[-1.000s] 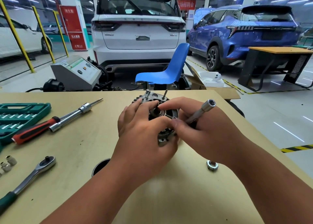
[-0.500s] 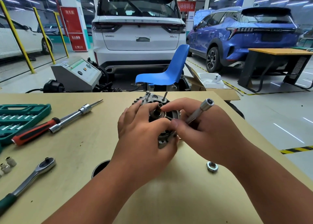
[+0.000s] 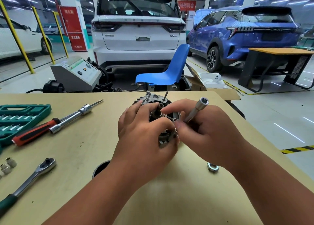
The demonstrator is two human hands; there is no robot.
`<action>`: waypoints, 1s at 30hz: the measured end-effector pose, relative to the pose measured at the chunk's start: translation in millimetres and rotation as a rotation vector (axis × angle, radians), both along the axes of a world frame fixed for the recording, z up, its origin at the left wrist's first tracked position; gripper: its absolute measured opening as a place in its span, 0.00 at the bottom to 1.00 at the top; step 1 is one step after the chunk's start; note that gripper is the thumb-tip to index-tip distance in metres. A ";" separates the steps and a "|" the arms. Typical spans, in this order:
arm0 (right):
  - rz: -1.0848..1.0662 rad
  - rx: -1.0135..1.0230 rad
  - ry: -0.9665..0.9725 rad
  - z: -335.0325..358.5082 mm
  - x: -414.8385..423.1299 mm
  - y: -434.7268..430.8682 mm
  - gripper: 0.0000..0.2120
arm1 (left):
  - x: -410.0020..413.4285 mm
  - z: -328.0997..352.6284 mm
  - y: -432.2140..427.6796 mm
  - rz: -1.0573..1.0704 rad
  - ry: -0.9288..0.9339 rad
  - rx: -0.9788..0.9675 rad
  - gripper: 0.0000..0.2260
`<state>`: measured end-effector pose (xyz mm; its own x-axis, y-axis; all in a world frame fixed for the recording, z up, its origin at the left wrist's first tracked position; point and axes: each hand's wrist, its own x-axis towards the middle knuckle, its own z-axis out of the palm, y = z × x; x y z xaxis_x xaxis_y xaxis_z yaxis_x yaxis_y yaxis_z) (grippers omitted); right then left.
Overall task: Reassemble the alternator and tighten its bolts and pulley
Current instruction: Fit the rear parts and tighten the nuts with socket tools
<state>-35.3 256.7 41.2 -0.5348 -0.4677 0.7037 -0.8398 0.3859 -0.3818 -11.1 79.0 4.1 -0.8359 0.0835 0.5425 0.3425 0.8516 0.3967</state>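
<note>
The dark metal alternator (image 3: 157,105) lies on the tan table (image 3: 169,199) with its shaft and long bolts pointing up. My left hand (image 3: 144,136) curls over its near left side and grips the housing. My right hand (image 3: 209,131) holds a chrome socket driver (image 3: 198,110) slanted up to the right, while its forefinger reaches to the shaft and its thumb meets my left thumb at the housing's near rim. Whatever the thumbs pinch is hidden. A loose nut (image 3: 212,167) lies on the table under my right wrist.
Left of the alternator lie a red-handled screwdriver (image 3: 35,131), a chrome extension bar (image 3: 74,116), a ratchet (image 3: 28,178), small sockets (image 3: 7,165) and a green socket case (image 3: 18,117). A round hole (image 3: 100,168) opens in the table by my left forearm. A blue chair (image 3: 168,71) stands beyond the table.
Both hands stay on the alternator. My right forefinger has moved slightly toward the shaft and the socket driver has shifted a little; the alternator has not moved.
</note>
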 end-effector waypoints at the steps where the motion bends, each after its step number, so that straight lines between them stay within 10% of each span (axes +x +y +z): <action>1: 0.007 0.004 -0.006 0.4 0.3 0.6 0.18 | 0.0 0.1 -0.6 0.000 -0.006 -0.014 0.15; 30: -0.007 -0.004 -0.151 4.5 1.9 0.7 0.15 | -1.7 -0.1 0.6 0.036 -0.004 -0.039 0.20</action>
